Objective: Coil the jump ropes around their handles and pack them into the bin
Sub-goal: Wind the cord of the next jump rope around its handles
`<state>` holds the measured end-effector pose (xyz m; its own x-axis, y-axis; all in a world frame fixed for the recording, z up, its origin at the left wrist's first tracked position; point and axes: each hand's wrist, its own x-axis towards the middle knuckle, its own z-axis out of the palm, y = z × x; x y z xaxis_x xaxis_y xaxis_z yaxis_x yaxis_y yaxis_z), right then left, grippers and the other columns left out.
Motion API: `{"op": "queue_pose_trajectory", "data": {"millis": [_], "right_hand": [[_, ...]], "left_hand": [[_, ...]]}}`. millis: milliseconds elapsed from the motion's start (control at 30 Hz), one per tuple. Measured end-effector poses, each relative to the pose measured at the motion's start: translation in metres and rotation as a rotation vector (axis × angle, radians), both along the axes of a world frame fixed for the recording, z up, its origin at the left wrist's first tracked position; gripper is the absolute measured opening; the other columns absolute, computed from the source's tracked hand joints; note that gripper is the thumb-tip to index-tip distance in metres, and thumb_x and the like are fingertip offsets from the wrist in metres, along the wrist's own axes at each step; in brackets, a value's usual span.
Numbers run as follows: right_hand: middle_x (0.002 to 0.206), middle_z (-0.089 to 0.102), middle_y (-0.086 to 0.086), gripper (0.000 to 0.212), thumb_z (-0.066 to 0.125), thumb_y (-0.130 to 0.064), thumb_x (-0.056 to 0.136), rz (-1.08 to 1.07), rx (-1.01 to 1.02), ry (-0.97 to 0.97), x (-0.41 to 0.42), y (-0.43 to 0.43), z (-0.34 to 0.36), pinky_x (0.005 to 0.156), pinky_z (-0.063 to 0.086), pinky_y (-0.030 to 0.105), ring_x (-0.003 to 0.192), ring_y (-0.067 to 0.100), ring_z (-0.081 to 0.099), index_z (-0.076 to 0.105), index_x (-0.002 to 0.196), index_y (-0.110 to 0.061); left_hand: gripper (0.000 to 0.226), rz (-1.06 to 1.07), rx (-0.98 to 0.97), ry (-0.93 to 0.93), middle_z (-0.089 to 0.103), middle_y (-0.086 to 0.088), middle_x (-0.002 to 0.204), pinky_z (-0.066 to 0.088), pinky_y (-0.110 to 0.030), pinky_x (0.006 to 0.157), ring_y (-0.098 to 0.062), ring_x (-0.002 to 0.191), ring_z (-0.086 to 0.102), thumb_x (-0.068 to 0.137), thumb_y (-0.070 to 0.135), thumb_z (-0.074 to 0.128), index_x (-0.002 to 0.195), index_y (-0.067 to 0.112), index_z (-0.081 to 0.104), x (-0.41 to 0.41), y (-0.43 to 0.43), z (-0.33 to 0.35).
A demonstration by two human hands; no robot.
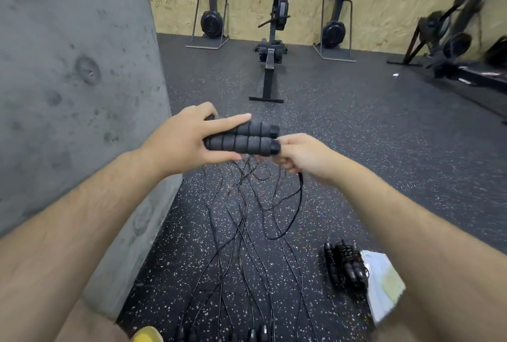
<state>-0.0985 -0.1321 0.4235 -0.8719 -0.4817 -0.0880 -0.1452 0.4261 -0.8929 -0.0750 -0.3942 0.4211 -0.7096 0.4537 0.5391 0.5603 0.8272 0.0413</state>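
Observation:
My left hand (181, 138) holds two black foam jump rope handles (247, 139) side by side, pointing right, at chest height. My right hand (299, 156) pinches the thin black rope (300, 190) just below the handle ends, fingers curled round it. The rope hangs down in a loop toward the floor. Several more thin black ropes (238, 245) lie stretched out on the speckled floor beneath my hands. A bundle of coiled jump ropes (343, 262) lies at the lower right beside a clear plastic bin (382, 284), which my right forearm partly hides.
A grey concrete pillar (76, 80) stands close on the left. A rowing machine (270, 67) sits straight ahead, with more exercise machines (334, 28) along the plywood wall and at the right. More handle ends (258, 334) and a yellow object (146, 334) show at the bottom edge.

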Motion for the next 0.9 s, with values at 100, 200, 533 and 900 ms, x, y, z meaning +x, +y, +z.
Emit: {"op": "queue_pose_trajectory", "data": {"millis": [100, 200, 533, 900], "right_hand": [[0.063, 0.036, 0.002, 0.011, 0.039, -0.020, 0.088, -0.036, -0.148, -0.235, -0.005, 0.009, 0.021, 0.052, 0.011, 0.026, 0.055, 0.012, 0.017, 0.041, 0.079, -0.014], [0.063, 0.040, 0.000, 0.026, 0.054, -0.042, 0.079, -0.093, -0.172, -0.189, 0.000, 0.015, 0.020, 0.052, 0.015, 0.026, 0.053, 0.013, 0.021, 0.047, 0.077, -0.017], [0.076, 0.066, -0.006, 0.031, 0.065, -0.047, 0.089, -0.311, 0.227, 0.469, 0.007, 0.028, -0.012, 0.062, 0.045, 0.028, 0.068, 0.011, 0.060, 0.068, 0.088, -0.017], [0.096, 0.060, 0.001, 0.022, 0.051, -0.034, 0.100, -0.207, 0.481, 0.756, 0.017, 0.039, 0.001, 0.085, 0.048, 0.040, 0.094, 0.025, 0.057, 0.067, 0.098, -0.019]], "left_hand": [[0.070, 0.020, -0.075, 0.021, 0.038, 0.002, 0.096, 0.049, -0.040, 0.069, -0.022, 0.082, 0.042, 0.085, 0.079, 0.051, 0.149, 0.055, 0.037, -0.005, 0.009, -0.001], [0.069, 0.037, -0.082, 0.084, 0.035, 0.004, 0.096, 0.050, -0.042, 0.065, -0.021, 0.080, 0.037, 0.085, 0.076, 0.052, 0.149, 0.054, 0.039, -0.009, 0.021, 0.000], [0.078, 0.094, -0.080, 0.071, 0.044, -0.002, 0.097, 0.053, -0.045, 0.065, -0.023, 0.079, 0.042, 0.080, 0.079, 0.052, 0.150, 0.047, 0.042, -0.015, 0.044, -0.010], [0.075, 0.112, -0.064, 0.020, 0.043, 0.003, 0.096, 0.053, -0.044, 0.067, -0.020, 0.079, 0.042, 0.078, 0.084, 0.050, 0.146, 0.051, 0.045, -0.020, 0.049, -0.014]]}}
